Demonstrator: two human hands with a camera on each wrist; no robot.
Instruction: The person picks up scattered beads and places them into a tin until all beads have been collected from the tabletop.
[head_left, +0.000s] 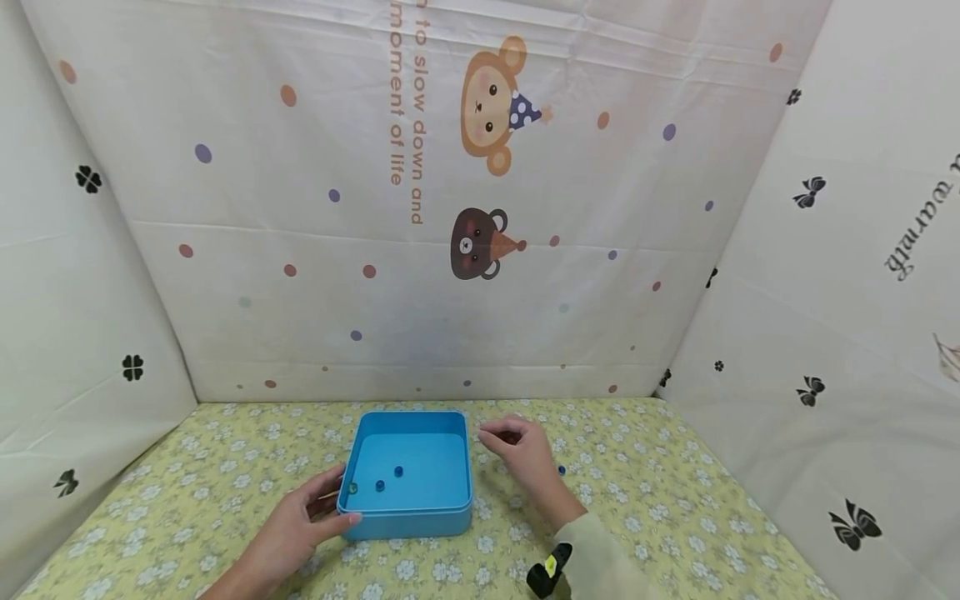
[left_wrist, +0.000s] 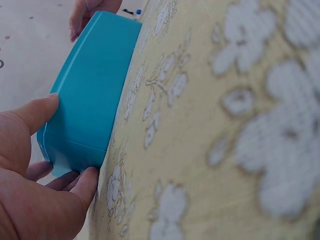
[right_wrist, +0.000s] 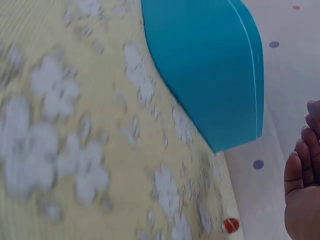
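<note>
My left hand (head_left: 300,517) grips the near left corner of a blue open-topped box (head_left: 412,523). Its thumb lies at the front rim, with the fingers against the left side. Inside, toward the left, lie two small dark-blue pieces, one (head_left: 398,472) just behind the other (head_left: 380,485), and a small greenish piece (head_left: 353,488) by the left wall. My right hand (head_left: 525,458) hovers just right of the box, thumb and forefinger together and the other fingers curled. Whether something small is between those fingertips is hidden.
Another small blue piece (head_left: 562,470) lies on the flowered tablecloth (head_left: 630,500), right of my right wrist. A small red round piece (right_wrist: 231,225) shows near the cloth's edge in the right wrist view. Patterned white sheets (head_left: 420,317) hang behind and at both sides.
</note>
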